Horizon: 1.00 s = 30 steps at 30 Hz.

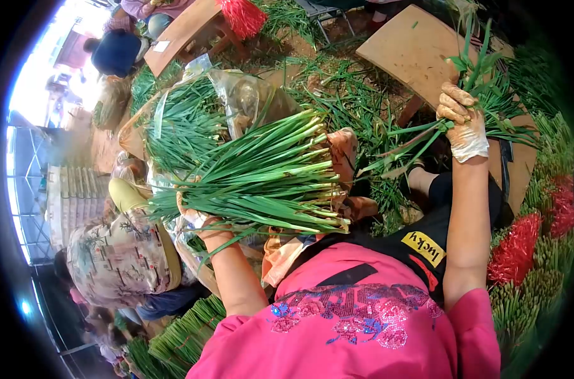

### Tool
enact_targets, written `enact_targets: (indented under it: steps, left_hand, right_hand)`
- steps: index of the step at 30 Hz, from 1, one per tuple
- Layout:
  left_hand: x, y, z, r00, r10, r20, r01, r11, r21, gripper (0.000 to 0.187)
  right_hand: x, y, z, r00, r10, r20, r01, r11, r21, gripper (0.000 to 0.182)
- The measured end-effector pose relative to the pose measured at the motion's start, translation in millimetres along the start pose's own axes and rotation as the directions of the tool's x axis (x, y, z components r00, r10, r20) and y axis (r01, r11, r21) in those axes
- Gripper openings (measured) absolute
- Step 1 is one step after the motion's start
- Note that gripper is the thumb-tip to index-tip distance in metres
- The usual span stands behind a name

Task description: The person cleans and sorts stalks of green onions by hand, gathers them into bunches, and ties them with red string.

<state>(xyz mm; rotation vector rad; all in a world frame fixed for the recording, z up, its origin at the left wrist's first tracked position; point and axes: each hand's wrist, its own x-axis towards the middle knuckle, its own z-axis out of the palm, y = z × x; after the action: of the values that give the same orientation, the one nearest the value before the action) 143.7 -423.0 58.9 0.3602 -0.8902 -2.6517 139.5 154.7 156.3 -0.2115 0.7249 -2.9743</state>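
A big spread of garlic chives (268, 174) lies across my lap, pale stem ends to the right and green leaves to the left. My left hand (191, 213), in a thin soiled glove, holds the chives near their leafy end; leaves cover part of its fingers. Raised at the right, my right hand (462, 120) wears a similar dirty glove. Its fingers are closed round a tuft of loose greens (480, 79), with broad leaves and long stalks sticking out on both sides. Beyond the spread is a plastic bag (246, 95) beside more chives (186, 123).
Wooden boards (413, 50) stand at the upper right and a low wooden bench (179, 35) at the top. Scattered leaves (337, 85) litter the ground. Red plastic ties (516, 249) lie on bundled stems (521, 309) at right. A person in a patterned shirt (119, 259) bends at left.
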Motion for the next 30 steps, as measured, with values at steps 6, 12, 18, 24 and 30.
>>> enact_targets:
  steps: [6, 12, 18, 24, 30]
  left_hand:
    - [0.9, -5.8, -9.0, 0.997, 0.061, 0.053, -0.059, 0.998, -0.025, 0.030]
    - [-1.0, -2.7, -15.6, 0.992, -0.025, -0.127, 0.034, 0.997, 0.066, 0.040]
    - [-26.5, -5.7, -10.3, 0.988, -0.133, -0.082, 0.155, 0.906, 0.393, 0.043]
    - [-24.7, 46.4, -101.9, 0.990, -0.136, -0.025, 0.138, 0.961, 0.240, 0.056]
    - [-58.7, 45.8, -51.5, 0.979, -0.166, -0.120, 0.188, 0.961, 0.202, 0.055]
  right_hand:
    - [9.2, 43.8, -49.6, 0.951, -0.143, -0.275, -0.186, 0.449, -0.874, 0.025]
    - [11.5, 48.5, -77.4, 0.931, -0.323, -0.167, -0.202, -0.078, -0.976, 0.021]
    - [6.4, 74.0, -170.9, 0.804, 0.103, -0.585, -0.417, -0.603, -0.680, 0.026]
    - [-11.6, 141.8, -292.0, 0.417, 0.295, -0.860, -0.462, -0.746, -0.480, 0.024]
    - [5.8, 185.7, -346.1, 0.515, 0.089, -0.853, -0.820, 0.342, -0.459, 0.023]
